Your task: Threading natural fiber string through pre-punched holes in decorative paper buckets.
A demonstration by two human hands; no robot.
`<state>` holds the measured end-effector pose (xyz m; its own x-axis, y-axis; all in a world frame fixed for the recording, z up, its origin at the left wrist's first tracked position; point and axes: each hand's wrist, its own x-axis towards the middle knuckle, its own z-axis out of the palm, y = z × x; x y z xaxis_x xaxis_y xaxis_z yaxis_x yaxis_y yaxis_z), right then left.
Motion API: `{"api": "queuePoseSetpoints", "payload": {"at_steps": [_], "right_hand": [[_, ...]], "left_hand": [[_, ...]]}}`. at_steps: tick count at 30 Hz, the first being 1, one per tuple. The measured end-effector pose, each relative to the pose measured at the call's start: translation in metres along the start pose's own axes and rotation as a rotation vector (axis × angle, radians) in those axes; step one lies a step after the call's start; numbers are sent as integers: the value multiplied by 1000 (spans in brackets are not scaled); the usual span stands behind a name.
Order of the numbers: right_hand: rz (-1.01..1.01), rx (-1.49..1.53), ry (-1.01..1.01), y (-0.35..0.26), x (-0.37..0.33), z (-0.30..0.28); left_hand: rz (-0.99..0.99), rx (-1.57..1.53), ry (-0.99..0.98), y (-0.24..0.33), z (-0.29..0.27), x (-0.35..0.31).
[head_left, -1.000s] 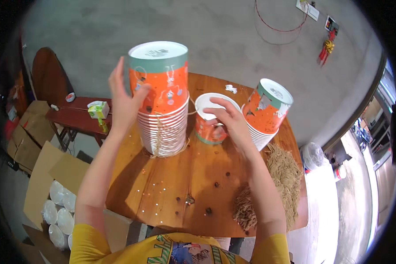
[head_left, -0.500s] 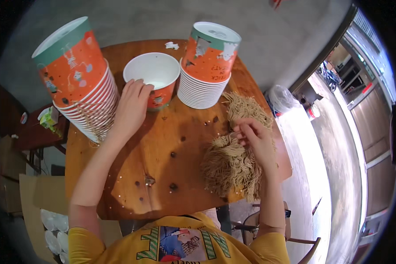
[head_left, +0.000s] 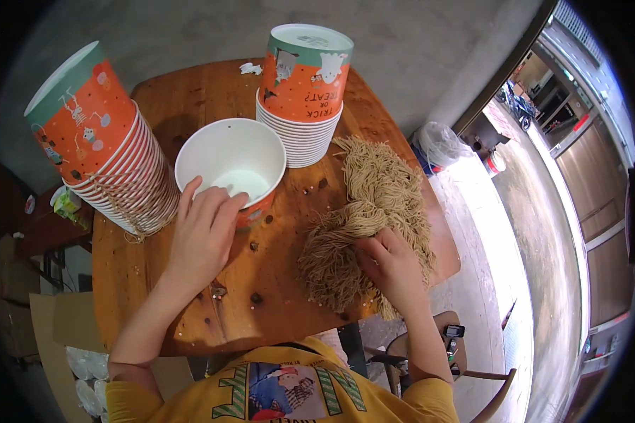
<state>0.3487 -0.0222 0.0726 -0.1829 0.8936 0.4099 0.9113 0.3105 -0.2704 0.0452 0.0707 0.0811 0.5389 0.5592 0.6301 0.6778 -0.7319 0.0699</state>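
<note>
A wide paper bucket [head_left: 229, 151], white inside and orange outside, stands upright with its mouth up on the table. My left hand [head_left: 208, 229] grips its near rim, fingers bent over the edge. On the right lies a thick bundle of beige cords [head_left: 384, 183], gathered at its middle. My right hand [head_left: 395, 268] is closed at the bundle's near right side, its fingertips pinching cords and partly hidden among them.
Upside-down stacks of matching buckets flank the open one: a left stack [head_left: 85, 116] draped with cords and a right stack [head_left: 303, 77]. Small white bits dot the wooden table [head_left: 240, 310]. A chair [head_left: 466, 356] stands at the near right, a bagged bin [head_left: 437, 148] beyond the table's right edge.
My left hand has drawn the bucket nearer and its fingers now reach over the rim. My right hand has come down from above the cords onto them.
</note>
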Motion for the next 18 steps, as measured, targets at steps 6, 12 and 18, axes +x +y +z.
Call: {"api": "queuePoseSetpoints", "payload": {"at_steps": [6, 12, 18], "right_hand": [[22, 192, 3, 5, 8, -3], [111, 674, 53, -29, 43, -21], [48, 738, 208, -22, 58, -19]], "left_hand": [[16, -180, 161, 33, -4, -3], [-136, -827, -86, 73, 1, 37], [-437, -1200, -279, 76, 23, 51]]}}
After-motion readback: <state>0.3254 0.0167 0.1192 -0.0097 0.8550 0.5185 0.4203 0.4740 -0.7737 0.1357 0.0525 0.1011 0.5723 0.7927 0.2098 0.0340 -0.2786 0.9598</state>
